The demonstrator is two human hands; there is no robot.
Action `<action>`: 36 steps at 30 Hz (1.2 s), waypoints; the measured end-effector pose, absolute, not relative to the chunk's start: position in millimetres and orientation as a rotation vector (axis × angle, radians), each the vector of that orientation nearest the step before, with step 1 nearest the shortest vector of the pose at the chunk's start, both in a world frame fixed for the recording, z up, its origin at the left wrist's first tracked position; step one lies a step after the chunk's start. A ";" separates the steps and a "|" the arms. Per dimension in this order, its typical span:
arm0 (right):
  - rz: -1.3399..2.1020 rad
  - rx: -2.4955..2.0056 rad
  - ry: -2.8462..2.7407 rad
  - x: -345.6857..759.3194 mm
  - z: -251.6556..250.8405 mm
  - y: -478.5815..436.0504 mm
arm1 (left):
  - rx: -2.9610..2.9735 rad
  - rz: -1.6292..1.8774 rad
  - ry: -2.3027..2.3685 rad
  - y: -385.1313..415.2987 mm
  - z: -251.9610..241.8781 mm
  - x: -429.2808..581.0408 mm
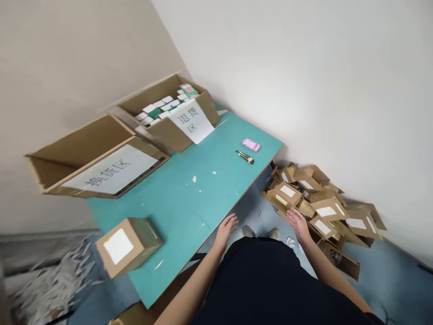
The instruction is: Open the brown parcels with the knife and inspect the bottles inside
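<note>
My left hand (225, 231) hangs open beside the long edge of a teal-topped table (182, 212), holding nothing. My right hand (299, 225) is open and empty, with its fingertips at the near side of a heap of flat cardboard parcels (316, 207) with white labels. Whether those fingertips touch a parcel I cannot tell. A taped cardboard box (127, 246) with a white label sits at the table's near corner, well to the left of my left hand.
An open carton (169, 113) of small white and green boxes, with a paper sign, stands at the table's far end. Another carton (79, 155) with a paper sign lies beside it. A yellow-and-black utility knife (245, 156) and a blurred pink item (251, 145) rest on the tabletop.
</note>
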State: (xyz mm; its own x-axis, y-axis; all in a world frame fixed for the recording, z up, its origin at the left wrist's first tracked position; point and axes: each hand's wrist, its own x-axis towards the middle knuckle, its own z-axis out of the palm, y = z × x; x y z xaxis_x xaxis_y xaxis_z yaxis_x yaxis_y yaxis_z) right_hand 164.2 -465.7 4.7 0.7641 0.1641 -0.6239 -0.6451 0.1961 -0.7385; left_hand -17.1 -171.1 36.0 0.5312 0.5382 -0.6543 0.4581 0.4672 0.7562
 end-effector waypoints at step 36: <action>1.641 -1.394 -0.700 106.0 26.4 -37.1 | 0.250 1.153 1.557 -127.4 43.7 -187.5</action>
State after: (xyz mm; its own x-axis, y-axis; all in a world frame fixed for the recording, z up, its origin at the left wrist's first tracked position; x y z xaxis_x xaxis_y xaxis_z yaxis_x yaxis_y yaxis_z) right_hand 106.0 -37.1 26.4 -0.0178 0.8697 -0.4933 -0.2456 -0.4821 -0.8410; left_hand -187.5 -127.4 43.7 -0.3507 0.6875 -0.6358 -0.4078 0.4991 0.7646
